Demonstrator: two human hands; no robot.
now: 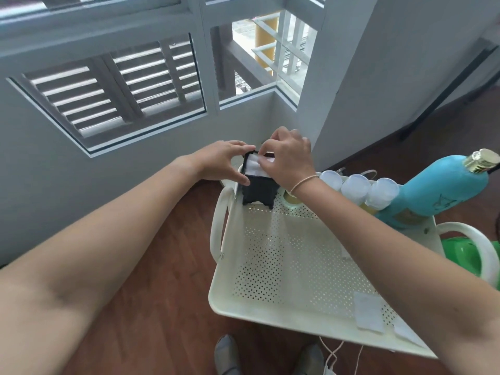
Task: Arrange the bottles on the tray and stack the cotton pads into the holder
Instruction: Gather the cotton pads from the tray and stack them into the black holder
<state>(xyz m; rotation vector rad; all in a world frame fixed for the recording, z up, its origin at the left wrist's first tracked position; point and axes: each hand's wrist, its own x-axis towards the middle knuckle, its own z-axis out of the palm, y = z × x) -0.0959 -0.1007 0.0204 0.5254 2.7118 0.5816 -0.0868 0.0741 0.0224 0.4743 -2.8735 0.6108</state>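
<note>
Cotton pads [256,165] sit white in the open top of the black holder [259,191], which stands at the tray's [286,318] far left corner. The right hand [288,161] hides the holder's right rim, fingertips pinched on the topmost pad; the left hand [224,163] cups the holder's left side, thumb low, fingers along the far rim. Two loose pads [369,312] lie at the near right edge, one partly hidden by the forearm. Three white-capped bottles [355,188] line the far edge beside a teal bottle [443,185], its markings unreadable. The perforated middle lies open.
</note>
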